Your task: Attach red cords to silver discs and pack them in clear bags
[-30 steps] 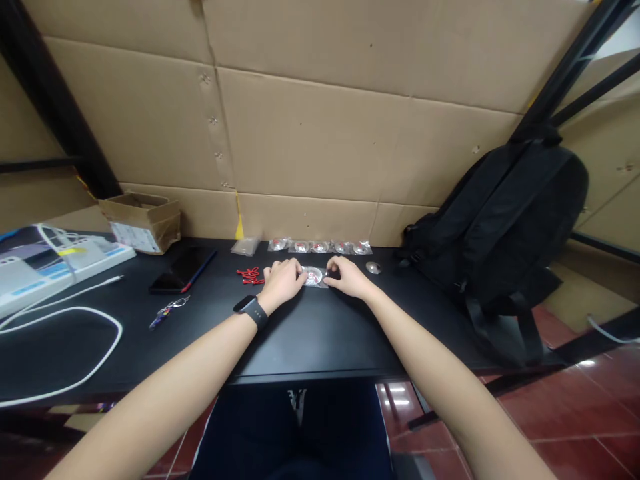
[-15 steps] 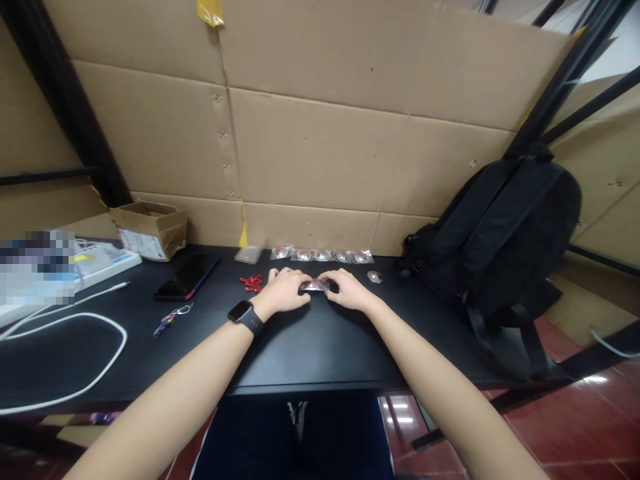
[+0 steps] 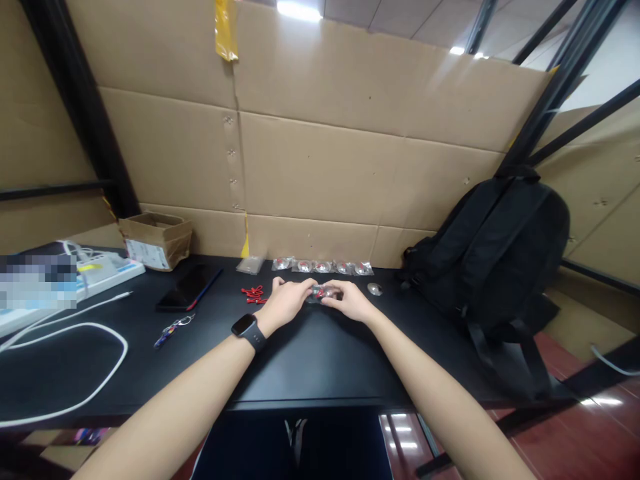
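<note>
Between my hands is a small clear plastic bag with a round shiny piece and something red showing inside. My left hand, with a dark watch on its wrist, pinches the bag's left side. On the other side, the fingers of my right hand close around the right part of the bag. Red cords lie just left of my left hand. A loose round shiny disc rests to the right of my right hand. Behind the hands runs a row of similar filled bags.
A stack of flat clear bags lies left of the row. Further left are a phone, a keychain, an open cardboard box and a white cable. A black backpack stands at the right; cardboard panels close off the back.
The camera view has tipped upward, so everything sits lower. The bag between my hands has turned, and its red contents show more plainly. Both hands still hold it.
</note>
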